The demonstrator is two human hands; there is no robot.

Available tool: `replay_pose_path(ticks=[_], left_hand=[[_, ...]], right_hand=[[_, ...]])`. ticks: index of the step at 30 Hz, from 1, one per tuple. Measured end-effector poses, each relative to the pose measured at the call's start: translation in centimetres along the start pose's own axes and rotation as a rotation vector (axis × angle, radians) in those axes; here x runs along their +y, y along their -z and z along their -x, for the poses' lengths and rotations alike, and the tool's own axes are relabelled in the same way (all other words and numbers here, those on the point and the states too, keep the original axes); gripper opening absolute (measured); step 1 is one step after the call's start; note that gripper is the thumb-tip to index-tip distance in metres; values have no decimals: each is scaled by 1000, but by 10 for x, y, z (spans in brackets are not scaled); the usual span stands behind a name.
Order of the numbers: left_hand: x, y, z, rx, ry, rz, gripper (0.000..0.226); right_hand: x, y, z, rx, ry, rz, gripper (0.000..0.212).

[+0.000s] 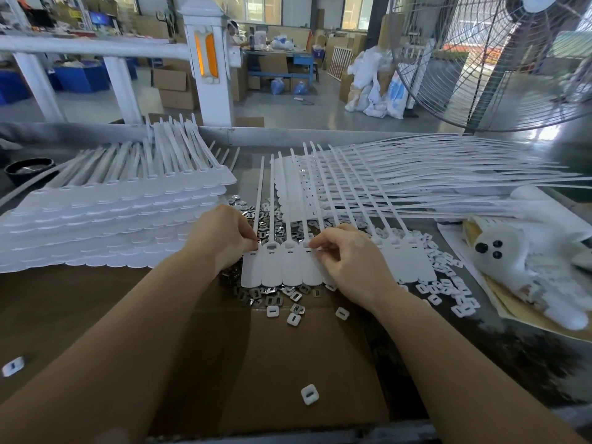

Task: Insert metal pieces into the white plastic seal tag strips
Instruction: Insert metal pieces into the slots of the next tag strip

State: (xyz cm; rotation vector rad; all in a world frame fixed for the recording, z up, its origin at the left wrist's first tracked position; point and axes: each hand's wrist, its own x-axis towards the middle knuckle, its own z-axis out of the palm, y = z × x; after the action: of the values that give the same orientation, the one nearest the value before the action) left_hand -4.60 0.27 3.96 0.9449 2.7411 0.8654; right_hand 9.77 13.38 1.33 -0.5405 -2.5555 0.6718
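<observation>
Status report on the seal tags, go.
Left hand pinching the seal tag strip's left end. Right hand pinching at a middle tag's slot. Loose metal pieces under strip, nothing blocking.

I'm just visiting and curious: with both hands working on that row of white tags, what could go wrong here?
The white plastic seal tag strip lies on the heap of loose shiny metal pieces, so it may rock or slide as the right hand and left hand pinch at its slots. Small white square plastic caps lie scattered nearby and could be knocked off the brown cardboard sheet.

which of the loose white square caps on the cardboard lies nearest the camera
The white square cap alone at bottom centre, between the forearms; the other caps lie farther up by the strip.
</observation>
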Motion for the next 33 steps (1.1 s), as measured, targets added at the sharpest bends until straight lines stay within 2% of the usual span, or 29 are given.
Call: replay_pose_path(ticks=[6,9,11,15,17,23,33], left_hand=[[-6,4,1,12,5,-28,11],[-2,3,6,43,-78,-65,14],[4,1,10,-58,-172,12,11],[19,-4,25,-381,-396,87,16],[23,-10,30,-422,-453,64,15],[28,-18,33,-347,-535,-101,19],[22,-23,37,-261,-735,-174,16]], right_hand=[[0,0,0,-8,-3,-33,17],[0,0,-1,-4,-5,-37,17],[0,-1,-1,-3,-6,-39,16],[1,-1,0,10,2,-25,15],[1,-2,0,16,6,-26,15],[2,-3,0,28,0,-37,14],[2,-3,0,21,-2,-39,13]])
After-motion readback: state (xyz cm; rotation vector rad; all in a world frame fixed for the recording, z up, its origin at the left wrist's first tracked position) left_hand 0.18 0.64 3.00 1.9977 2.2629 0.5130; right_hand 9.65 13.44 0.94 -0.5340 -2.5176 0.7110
